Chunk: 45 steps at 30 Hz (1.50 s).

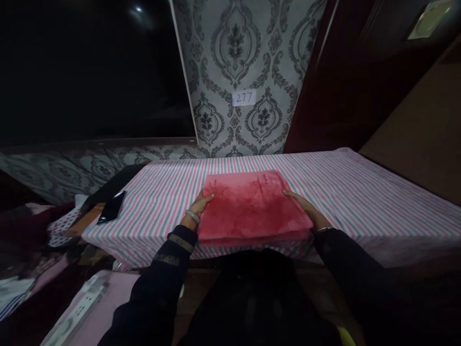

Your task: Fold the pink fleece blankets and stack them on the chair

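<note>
A pink-red plush cloth (pixel 252 206), folded into a thick flat rectangle, lies near the front edge of a table under a striped cloth (pixel 360 192). Darker smudges run across its soft nap, and its layers show along the front. My left hand (pixel 200 203) grips its left side, thumb on top and the other fingers mostly hidden at the edge. On the opposite side my right hand (pixel 305 207) holds the right edge the same way, its thumb reaching over the top near the back right corner.
A dark phone (pixel 112 207) rests at the table's left end. Patterned wallpaper with a paper label (pixel 244 97) reading 277 rises behind, beside a large black screen (pixel 93 72). Lower left, a white power strip (pixel 77 312) lies on a pink surface (pixel 115 295), near heaped fabrics (pixel 65 223).
</note>
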Motion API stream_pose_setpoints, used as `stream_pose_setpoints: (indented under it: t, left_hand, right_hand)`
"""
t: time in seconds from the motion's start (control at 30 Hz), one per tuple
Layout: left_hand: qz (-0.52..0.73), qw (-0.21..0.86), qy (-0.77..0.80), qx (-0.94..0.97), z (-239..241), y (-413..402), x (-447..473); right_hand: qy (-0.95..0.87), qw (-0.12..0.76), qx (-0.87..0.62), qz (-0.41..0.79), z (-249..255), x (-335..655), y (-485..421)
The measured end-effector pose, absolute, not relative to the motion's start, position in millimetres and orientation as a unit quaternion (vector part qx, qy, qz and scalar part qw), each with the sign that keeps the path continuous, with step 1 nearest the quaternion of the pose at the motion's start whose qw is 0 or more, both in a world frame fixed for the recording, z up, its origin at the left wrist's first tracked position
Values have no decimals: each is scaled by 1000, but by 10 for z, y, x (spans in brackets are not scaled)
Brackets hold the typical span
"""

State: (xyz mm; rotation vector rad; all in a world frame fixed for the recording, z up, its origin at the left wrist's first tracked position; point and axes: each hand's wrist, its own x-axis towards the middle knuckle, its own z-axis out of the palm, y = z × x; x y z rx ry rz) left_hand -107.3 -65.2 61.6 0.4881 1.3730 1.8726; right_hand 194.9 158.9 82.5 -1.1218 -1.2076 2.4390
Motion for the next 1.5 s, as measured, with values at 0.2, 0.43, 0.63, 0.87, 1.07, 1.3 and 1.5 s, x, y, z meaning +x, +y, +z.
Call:
stream_pose_setpoints:
  t: [0.2, 0.43, 0.63, 0.87, 1.07, 1.3, 1.5]
  left_hand:
    - [723, 377, 551, 177, 676, -619, -1122]
    - [723, 371, 539, 220, 1194, -569, -1242]
    - [711, 353, 569, 214, 1369, -518, -1327]
    - [666, 410, 608, 135, 1038, -800, -1190]
    - [703, 441, 551, 90, 1005, -1193, -886]
    - [817, 316, 482, 2, 685, -1373, -366]
    - [838, 266, 474, 55, 511, -1271, -66]
  right_hand:
    - [-438, 133, -343, 820, 914, 1913, 1560]
    - [-459, 181, -304, 815, 1386, 1830, 1587]
    - [-436, 207, -307, 821, 1247, 1674, 1648]
    - [-396, 139, -337, 843, 764, 1658, 1758]
    - [-415, 109, -309, 849, 747, 1766, 1807]
    - [-415, 134, -315, 843, 784, 1792, 1603]
    - [-443, 166, -299, 829, 876, 1786, 1523]
